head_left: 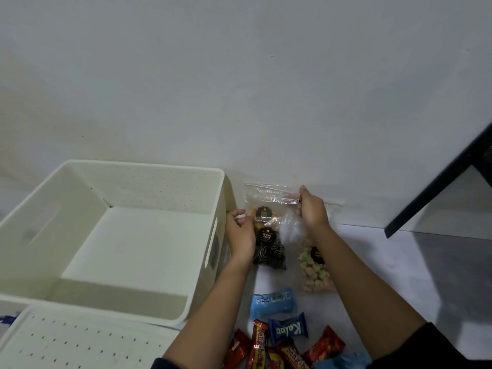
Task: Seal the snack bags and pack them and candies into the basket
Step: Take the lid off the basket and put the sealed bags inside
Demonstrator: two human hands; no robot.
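While right hand point(312, 209) pinches clear zip bag point(269, 198) top, left hand point(241, 235) grips side.

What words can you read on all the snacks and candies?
"Kuping Gajah": black label on the dark swirl snack bag.
"Kalpa": dark blue candy wrapper, seen upside down.
"beng beng": red candy bar.
Light blue candy pack: print too blurred.
Label on the puffed snack bag: too blurred.

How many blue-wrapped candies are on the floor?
3: a light blue candy nearest the snack bags, a dark blue candy below it, another light blue wrapper at the bottom edge; others may be hidden.
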